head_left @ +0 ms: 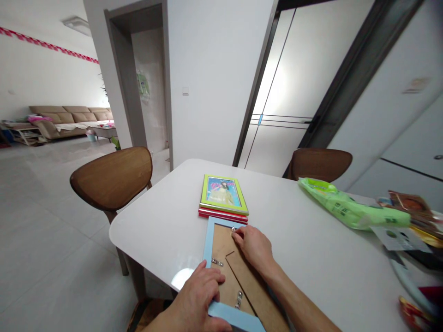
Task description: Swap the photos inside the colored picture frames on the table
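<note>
**Blue frame (pixel 208 244), back side up, worked from two sides**

Left hand (pixel 200 295): curled round the frame's near-left corner and gripping it; fingers over the left rim, thumb at the near rim. Right hand (pixel 254 246): thumb and index brought together at the far metal clip (pixel 233 229); cannot tell whether they pinch it or only touch. Frame lies between and beneath both hands, brown backing board (pixel 221 244) facing up.

Ahead of left fingertips: left-side clip (pixel 217 262). To their right: near clip (pixel 238 299).

Clearance: tight just beyond the right fingertips, where red frames (pixel 221 215) sit at the far rim, lime-green frame (pixel 224 210) stacked on top. Wide bare stretch of white table (pixel 287 221) right of the right hand, up to a green bag (pixel 353 210) well apart. Left of the left hand, a narrower strip; the table's edge runs in close and vanishes behind that hand.
</note>
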### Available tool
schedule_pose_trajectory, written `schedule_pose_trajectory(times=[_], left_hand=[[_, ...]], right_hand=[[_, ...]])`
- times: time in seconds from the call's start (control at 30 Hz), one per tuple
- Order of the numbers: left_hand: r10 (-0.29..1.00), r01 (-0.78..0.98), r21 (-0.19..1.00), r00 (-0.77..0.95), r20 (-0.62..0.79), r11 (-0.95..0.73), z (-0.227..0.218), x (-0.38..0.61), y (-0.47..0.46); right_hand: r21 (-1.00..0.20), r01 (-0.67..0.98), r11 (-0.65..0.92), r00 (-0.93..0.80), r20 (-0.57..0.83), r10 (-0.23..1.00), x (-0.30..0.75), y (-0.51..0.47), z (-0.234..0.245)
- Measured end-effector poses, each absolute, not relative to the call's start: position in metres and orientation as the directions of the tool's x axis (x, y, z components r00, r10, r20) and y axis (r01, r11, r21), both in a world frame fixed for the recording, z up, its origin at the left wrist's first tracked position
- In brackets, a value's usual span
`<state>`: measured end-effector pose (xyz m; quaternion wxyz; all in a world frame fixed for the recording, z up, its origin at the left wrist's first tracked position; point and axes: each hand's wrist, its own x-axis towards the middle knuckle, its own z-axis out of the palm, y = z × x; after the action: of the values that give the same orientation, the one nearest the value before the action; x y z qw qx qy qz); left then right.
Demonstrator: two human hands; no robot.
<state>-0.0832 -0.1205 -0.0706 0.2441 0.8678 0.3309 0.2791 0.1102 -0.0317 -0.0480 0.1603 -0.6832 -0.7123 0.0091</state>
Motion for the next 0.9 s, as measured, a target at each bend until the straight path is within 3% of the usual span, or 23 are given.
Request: schedule_pose_trajectory(times=[0.2, 0.47, 0.6, 0.77, 0.9], left_hand=[[0.725, 0.443, 0.624, 0.613, 0.313, -0.644, -0.073, -0.082, -0.121], [0.742, 0.489, 0.613, 0.619, 0.257, -0.62, -0.065, -0.08, -0.123], [0.712, 0.491, 0.544, 0.62, 0.331, -0.68, -0.069, -0.079, -0.123], [0.598, 0.49, 0.345, 0.689, 0.408, -0.8, -0.078, -0.076, -0.125], [0.602, 0.478, 0.371, 0.682, 0.414, -0.796, -0.072, -0.076, -0.125]], right_hand=[[-0.24, 0.971, 0.012, 0.035, 0.19, 0.981, 0.098, -0.021, -0.051], [-0.337, 0.934, -0.119, 0.173, 0.133, 0.976, 0.098, -0.009, -0.053], [-0.439, 0.893, -0.096, 0.178, 0.15, 0.973, 0.099, -0.012, -0.049], [-0.611, 0.792, 0.008, 0.16, 0.22, 0.962, 0.127, -0.032, -0.039], [-0.735, 0.678, -0.038, 0.273, 0.204, 0.94, 0.16, -0.064, -0.039]])
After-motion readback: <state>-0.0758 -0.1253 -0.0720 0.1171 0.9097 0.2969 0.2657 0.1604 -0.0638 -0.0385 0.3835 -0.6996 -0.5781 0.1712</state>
